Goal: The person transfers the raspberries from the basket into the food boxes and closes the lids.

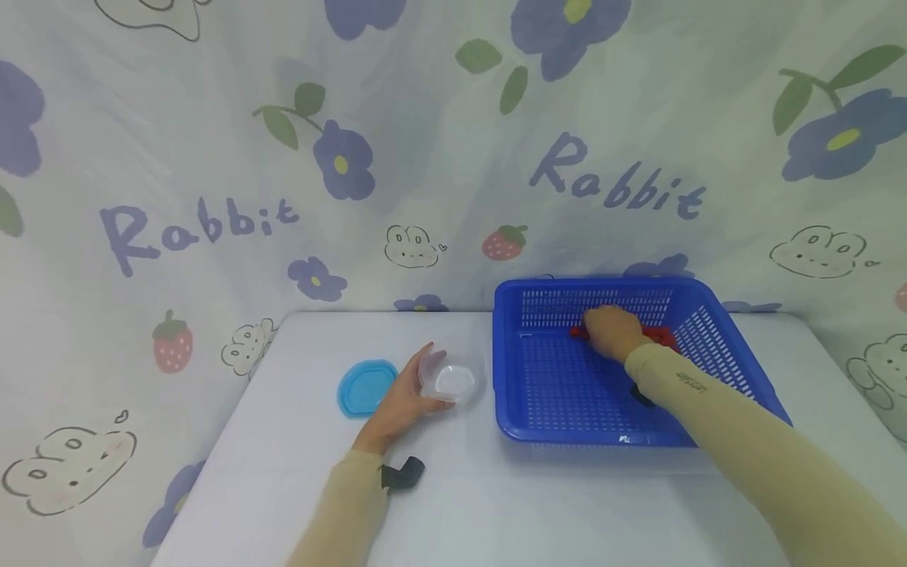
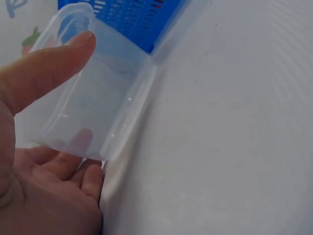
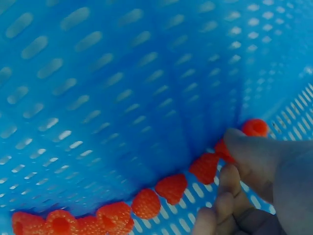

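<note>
A blue perforated basket [image 1: 501, 378] sits on the right side of a white counter [image 1: 439, 520], with red raspberries [image 3: 146, 203] lined up along the foot of its far wall. Inside it, the right hand [image 1: 612, 331] pinches one raspberry [image 3: 221, 151] of that row between thumb and fingers. To the basket's left, the left hand [image 1: 404, 400] curls its fingers round a clear plastic cup [image 1: 455, 383]. A light-blue lid [image 1: 364, 388] lies just beside that hand. Behind the counter hangs pale cloth [image 1: 425, 94] printed with purple flowers, strawberries and rabbit faces.
</note>
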### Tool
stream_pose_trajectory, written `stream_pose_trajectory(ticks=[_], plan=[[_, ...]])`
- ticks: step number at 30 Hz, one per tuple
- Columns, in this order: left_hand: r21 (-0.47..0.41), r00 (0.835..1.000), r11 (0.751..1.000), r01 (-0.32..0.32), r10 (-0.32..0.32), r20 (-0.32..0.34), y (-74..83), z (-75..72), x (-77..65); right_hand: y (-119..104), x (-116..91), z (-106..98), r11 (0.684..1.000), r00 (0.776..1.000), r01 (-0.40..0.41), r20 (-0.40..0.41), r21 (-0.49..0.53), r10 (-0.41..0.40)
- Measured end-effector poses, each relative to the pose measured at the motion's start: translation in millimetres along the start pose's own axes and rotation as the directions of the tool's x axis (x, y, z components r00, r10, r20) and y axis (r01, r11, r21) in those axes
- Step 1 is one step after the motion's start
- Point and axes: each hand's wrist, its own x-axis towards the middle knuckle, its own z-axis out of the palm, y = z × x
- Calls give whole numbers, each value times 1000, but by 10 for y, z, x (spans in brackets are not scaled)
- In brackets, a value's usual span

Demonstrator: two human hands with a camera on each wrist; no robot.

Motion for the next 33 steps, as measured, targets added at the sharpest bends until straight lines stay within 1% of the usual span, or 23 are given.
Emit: stream_pose_trajectory(ticks=[4, 6, 9, 14, 19, 21, 22, 28, 29, 33], plan=[[14, 999, 1000, -27, 27, 20, 140, -18, -58, -33, 5, 12, 999, 1000, -4, -8, -46, 3], [16, 999, 999, -31, 31, 21, 142, -19, -58, -38, -1, 1, 999, 1000, -8, -11, -52, 8], [26, 999, 999, -31, 31, 11, 45, -18, -27, -41, -5, -31, 999, 1000, -8, -19, -37, 7], [52, 999, 998, -46, 47, -18, -154, -9, 40, -1, 17, -49, 999, 1000, -25, 7, 35, 25], [87, 999, 996, -28, 32, -44, -197, 10, 41, 13, 0, -88, 995, 1000, -23, 5, 93, 22], [100, 999, 995, -26, 30, -40, -179, 17, 32, 6, -22, -141, 993, 1000, -21, 4, 119, 21], [110, 998, 993, -39, 43, -36, -168, 18, 27, 8, -31, -167, 991, 1000, -20, 3, 132, 20], [88, 999, 995, -40, 41, -14, 115, 7, -69, -12, -82, -321, 978, 1000, 9, -18, 206, -6], [79, 1000, 997, -26, 26, -10, 165, 3, -85, -23, -91, -344, 976, 1000, 19, -24, 216, -14], [104, 1000, 994, -21, 22, -1, 212, -14, -114, -84, -138, -420, 963, 998, 47, -46, 264, -36]])
